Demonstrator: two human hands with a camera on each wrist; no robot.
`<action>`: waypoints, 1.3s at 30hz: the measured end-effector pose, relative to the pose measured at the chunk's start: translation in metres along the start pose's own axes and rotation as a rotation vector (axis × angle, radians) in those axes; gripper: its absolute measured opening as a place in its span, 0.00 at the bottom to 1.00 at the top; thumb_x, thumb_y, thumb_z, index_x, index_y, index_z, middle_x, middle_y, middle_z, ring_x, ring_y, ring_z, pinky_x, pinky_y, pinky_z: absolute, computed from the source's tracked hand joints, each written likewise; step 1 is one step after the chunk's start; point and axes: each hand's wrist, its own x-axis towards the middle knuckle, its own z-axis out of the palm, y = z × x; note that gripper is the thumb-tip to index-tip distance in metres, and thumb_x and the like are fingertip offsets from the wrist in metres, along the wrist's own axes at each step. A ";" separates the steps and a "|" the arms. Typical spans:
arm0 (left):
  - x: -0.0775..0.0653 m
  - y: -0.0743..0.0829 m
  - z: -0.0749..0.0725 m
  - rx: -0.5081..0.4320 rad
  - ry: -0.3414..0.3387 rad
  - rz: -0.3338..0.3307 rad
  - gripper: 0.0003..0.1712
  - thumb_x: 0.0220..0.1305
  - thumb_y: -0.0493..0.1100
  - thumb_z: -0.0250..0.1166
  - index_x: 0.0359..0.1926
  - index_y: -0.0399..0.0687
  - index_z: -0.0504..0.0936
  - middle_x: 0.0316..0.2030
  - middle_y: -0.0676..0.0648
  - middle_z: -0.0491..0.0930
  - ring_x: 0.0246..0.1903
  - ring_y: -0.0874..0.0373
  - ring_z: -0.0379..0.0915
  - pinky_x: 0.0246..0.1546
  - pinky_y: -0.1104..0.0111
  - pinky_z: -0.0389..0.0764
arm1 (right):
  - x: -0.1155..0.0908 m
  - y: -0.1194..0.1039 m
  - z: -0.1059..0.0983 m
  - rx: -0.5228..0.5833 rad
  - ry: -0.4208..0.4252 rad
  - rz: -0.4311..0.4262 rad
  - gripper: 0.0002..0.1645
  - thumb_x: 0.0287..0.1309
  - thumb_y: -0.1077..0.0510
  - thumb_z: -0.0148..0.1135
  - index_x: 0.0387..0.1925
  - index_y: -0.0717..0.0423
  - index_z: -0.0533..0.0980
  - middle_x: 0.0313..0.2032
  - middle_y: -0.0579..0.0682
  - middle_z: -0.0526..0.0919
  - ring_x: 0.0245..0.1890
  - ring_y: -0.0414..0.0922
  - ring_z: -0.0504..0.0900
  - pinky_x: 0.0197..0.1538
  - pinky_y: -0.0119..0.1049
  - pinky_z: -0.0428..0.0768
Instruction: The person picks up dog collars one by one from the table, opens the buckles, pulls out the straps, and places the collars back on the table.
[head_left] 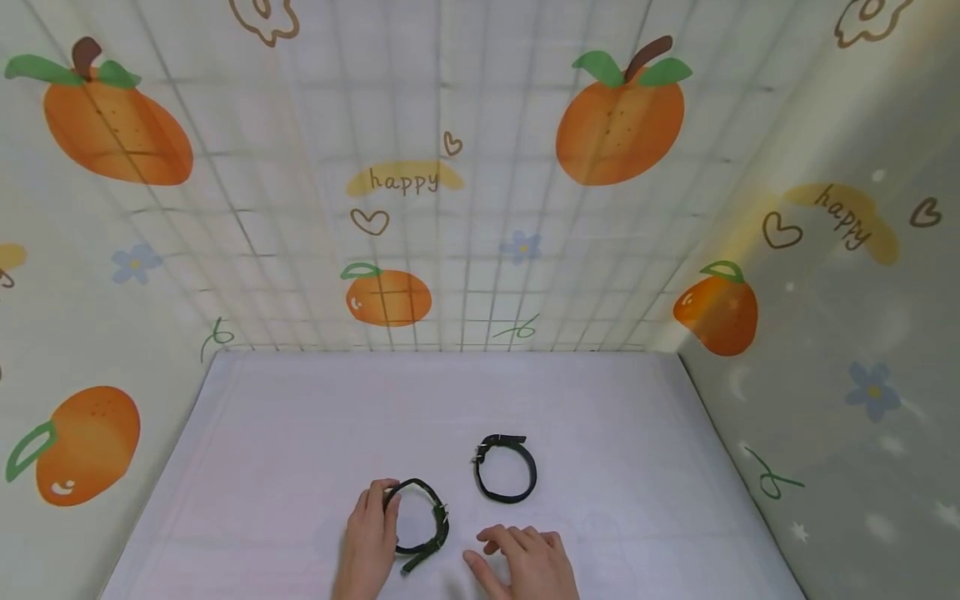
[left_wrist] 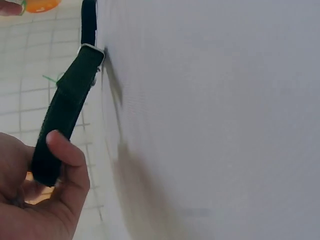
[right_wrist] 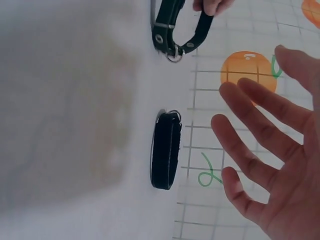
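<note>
A dark buckled collar point(head_left: 442, 521), closed into a loop, is pinched at its left side between the thumb and fingers of my left hand point(head_left: 369, 525). In the left wrist view its dark green strap point(left_wrist: 65, 105) runs up from the fingertips to a metal buckle. My right hand point(head_left: 532, 562) holds nothing; its fingers are spread and relaxed, just right of that collar. A second dark collar point(head_left: 536, 475), also looped, lies on the white table beyond the right hand. The right wrist view shows this second collar point(right_wrist: 166, 150) edge-on with a small metal ring at one end.
The white table point(head_left: 300, 433) ends at a back wall hung with a printed curtain point(head_left: 495, 125) of oranges and "happy" lettering. Similar patterned sheets rise along the left side point(head_left: 67, 333) and the right side point(head_left: 825, 317).
</note>
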 end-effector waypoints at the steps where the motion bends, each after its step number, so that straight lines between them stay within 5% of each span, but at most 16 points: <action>1: -0.001 0.000 0.000 0.006 0.001 0.010 0.10 0.78 0.36 0.64 0.56 0.45 0.81 0.38 0.47 0.82 0.31 0.66 0.75 0.30 0.72 0.80 | 0.000 0.000 0.000 -0.001 0.005 -0.001 0.29 0.68 0.19 0.56 0.39 0.33 0.86 0.27 0.26 0.83 0.31 0.30 0.75 0.45 0.41 0.75; 10: -0.008 0.010 -0.004 -0.062 -0.054 0.035 0.11 0.81 0.46 0.63 0.59 0.57 0.81 0.47 0.54 0.85 0.39 0.68 0.78 0.40 0.70 0.83 | -0.003 0.000 -0.006 0.029 -0.042 0.026 0.34 0.69 0.17 0.51 0.42 0.34 0.86 0.29 0.27 0.83 0.33 0.31 0.74 0.47 0.42 0.77; 16: -0.013 0.022 -0.009 -0.118 -0.048 0.043 0.12 0.78 0.43 0.66 0.57 0.61 0.82 0.49 0.59 0.86 0.41 0.72 0.79 0.43 0.71 0.86 | -0.003 0.002 -0.008 0.019 0.041 0.020 0.29 0.69 0.20 0.56 0.40 0.33 0.87 0.29 0.26 0.84 0.32 0.29 0.75 0.47 0.40 0.77; 26: -0.022 0.039 -0.016 -0.196 0.028 0.234 0.14 0.76 0.35 0.67 0.58 0.54 0.83 0.49 0.57 0.86 0.37 0.74 0.76 0.36 0.78 0.82 | -0.004 0.004 -0.011 0.043 0.194 -0.025 0.18 0.66 0.27 0.68 0.39 0.32 0.87 0.30 0.23 0.84 0.34 0.28 0.78 0.46 0.38 0.76; 33: -0.023 0.051 -0.025 -0.253 0.010 0.270 0.18 0.76 0.33 0.66 0.60 0.56 0.81 0.47 0.56 0.86 0.34 0.73 0.74 0.33 0.79 0.80 | -0.001 0.004 -0.013 0.094 0.295 -0.099 0.15 0.62 0.31 0.75 0.40 0.33 0.88 0.30 0.23 0.84 0.35 0.27 0.80 0.44 0.35 0.77; 39: -0.028 0.063 -0.028 -0.327 -0.018 0.329 0.19 0.76 0.32 0.65 0.62 0.54 0.81 0.34 0.57 0.79 0.23 0.77 0.68 0.23 0.83 0.73 | -0.001 0.002 -0.015 0.134 0.337 -0.152 0.13 0.58 0.37 0.80 0.40 0.35 0.88 0.30 0.28 0.87 0.34 0.26 0.80 0.43 0.33 0.77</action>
